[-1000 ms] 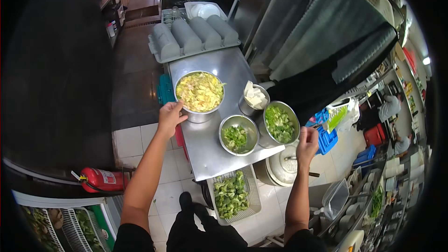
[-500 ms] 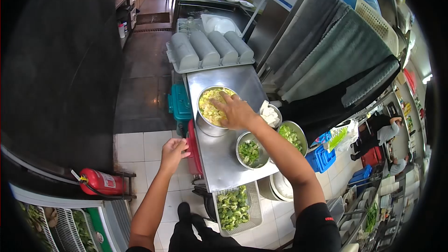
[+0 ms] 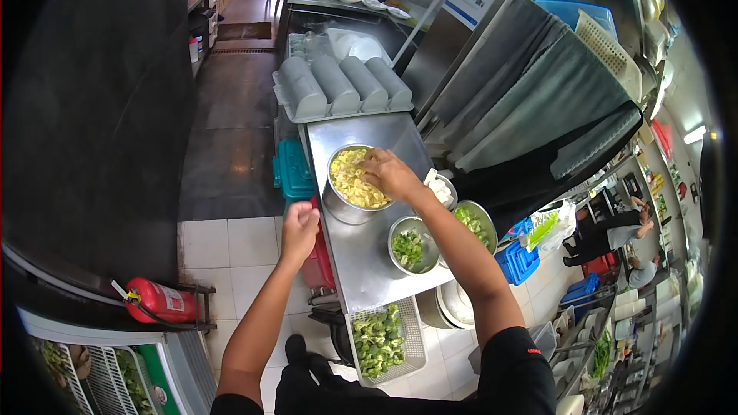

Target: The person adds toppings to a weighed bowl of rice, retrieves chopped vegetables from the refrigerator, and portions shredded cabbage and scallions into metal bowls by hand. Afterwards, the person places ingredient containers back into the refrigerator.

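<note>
A tall metal pot (image 3: 352, 214) stands on the steel table, filled with chopped yellowish food (image 3: 355, 183). My right hand (image 3: 390, 175) reaches over the pot's right rim, its fingers bent down at the food and apart; whether the tips touch it is not clear. My left hand (image 3: 300, 229) is closed in a loose fist beside the table's left edge, with nothing visible in it. Right of the pot are a metal bowl of chopped greens (image 3: 407, 248), a bowl of light green pieces (image 3: 474, 223) and a bowl of white pieces (image 3: 440, 188), partly behind my right arm.
A grey rack with rounded covers (image 3: 346, 92) sits at the table's far end. Below the near edge is a perforated basket of broccoli (image 3: 380, 342). Teal (image 3: 294, 169) and red bins stand left of the table. A fire extinguisher (image 3: 160, 301) is at lower left; people work far right.
My right hand has shifted toward the pot's right side, its fingers more bent. My left hand has risen slightly and curled into a fist. The view has turned a little.
</note>
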The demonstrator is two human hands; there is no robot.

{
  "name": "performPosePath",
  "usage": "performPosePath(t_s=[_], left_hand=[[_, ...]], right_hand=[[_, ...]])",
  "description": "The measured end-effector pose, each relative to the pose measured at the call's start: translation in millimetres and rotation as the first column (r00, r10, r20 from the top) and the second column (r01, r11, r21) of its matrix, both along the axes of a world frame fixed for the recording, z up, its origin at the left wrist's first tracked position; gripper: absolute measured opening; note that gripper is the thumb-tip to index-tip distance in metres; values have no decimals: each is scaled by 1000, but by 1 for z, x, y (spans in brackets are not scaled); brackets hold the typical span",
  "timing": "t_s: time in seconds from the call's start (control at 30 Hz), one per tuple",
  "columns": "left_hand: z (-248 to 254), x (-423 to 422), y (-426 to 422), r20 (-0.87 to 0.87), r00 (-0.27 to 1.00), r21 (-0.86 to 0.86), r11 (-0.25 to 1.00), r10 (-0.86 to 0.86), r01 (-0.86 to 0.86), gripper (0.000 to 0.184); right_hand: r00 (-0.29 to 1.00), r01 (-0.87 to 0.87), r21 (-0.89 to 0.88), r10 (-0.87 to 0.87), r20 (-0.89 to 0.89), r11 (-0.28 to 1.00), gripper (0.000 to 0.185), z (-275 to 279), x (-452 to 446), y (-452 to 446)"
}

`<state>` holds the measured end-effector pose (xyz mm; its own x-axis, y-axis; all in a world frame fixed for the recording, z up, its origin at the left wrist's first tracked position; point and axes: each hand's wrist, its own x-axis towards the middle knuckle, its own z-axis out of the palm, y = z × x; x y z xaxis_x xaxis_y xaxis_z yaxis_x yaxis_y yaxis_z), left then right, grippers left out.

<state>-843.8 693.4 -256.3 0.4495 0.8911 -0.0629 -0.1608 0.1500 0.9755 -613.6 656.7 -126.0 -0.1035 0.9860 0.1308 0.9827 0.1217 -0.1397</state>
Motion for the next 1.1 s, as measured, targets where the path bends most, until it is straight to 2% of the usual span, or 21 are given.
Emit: performPosePath(t_s=[0.03, 0.07, 0.13, 0.2, 0.3, 0.37, 0.4, 0.47, 0.5, 0.57, 0.7, 0.73, 0.77, 0.8, 0.9, 0.93, 1.0, 1.03, 1.1], left_hand=[[4, 11, 6, -52, 993, 249, 964, 110, -94, 31], [8, 22, 13, -51, 993, 246, 965, 106, -91, 31], [18, 41, 28, -63, 981, 609, 786, 183, -107, 39], [23, 58, 35, -77, 987, 631, 773, 143, -63, 40], [27, 73, 40, -126, 987, 681, 732, 102, 12, 40], [29, 80, 43, -108, 989, 674, 739, 98, 0, 39], [31, 81, 45, -107, 990, 676, 737, 94, 3, 39], [33, 83, 45, -125, 988, 701, 713, 93, 22, 36], [33, 84, 46, -127, 988, 701, 712, 87, 28, 36], [33, 85, 50, -156, 985, 743, 666, 73, 68, 33], [37, 82, 48, -165, 985, 727, 681, 51, 86, 32], [35, 83, 47, -156, 986, 718, 692, 53, 77, 31], [34, 83, 47, -147, 987, 710, 701, 56, 66, 31], [31, 84, 49, -148, 987, 709, 702, 56, 67, 31], [25, 85, 50, -116, 992, 727, 685, 59, 45, 32], [26, 84, 50, -111, 993, 709, 704, 38, 52, 32], [30, 81, 50, -101, 995, 691, 721, 19, 56, 32], [32, 78, 50, -90, 996, 668, 742, -4, 64, 32], [34, 77, 50, -78, 996, 646, 760, -32, 75, 31]], right_hand=[[1000, 15, 36, -15, 4, 999, 34, 1, -2, 0], [1000, 30, 72, -30, 7, 997, 34, 1, -4, 1], [999, 20, 125, -25, 38, 992, 31, -15, -9, 2], [997, 12, 177, -24, 67, 984, 28, -22, -12, 3], [996, 84, 79, -86, 21, 993, 22, -14, -13, 3], [990, 80, 277, -42, -138, 958, 19, -7, -10, 3], [989, 84, 279, -46, -138, 957, 19, -7, -6, 5], [937, 67, 406, 83, -340, 912, 19, -9, 0, 7], [937, 73, 407, 77, -341, 911, 19, -7, -2, 4], [756, 407, 170, -227, -614, 898, 23, -1, -8, -1], [819, 319, 241, -139, -556, 917, 25, -24, 1, 4], [937, 203, 315, -90, -337, 927, 25, -34, 1, 6], [995, 71, 360, -39, -95, 930, 25, -44, 0, 8], [984, 148, 254, -117, -135, 956, 23, -41, -10, 6], [978, 200, 173, -185, -98, 964, 23, -34, -17, 13], [977, 202, 172, -188, -98, 964, 23, -29, -15, 12], [972, 153, 330, -80, -223, 931, 19, -16, -10, 9], [972, 151, 330, -80, -220, 932, 19, -11, -10, 7], [803, 423, 302, -199, -561, 854, 17, -3, -10, 2]])
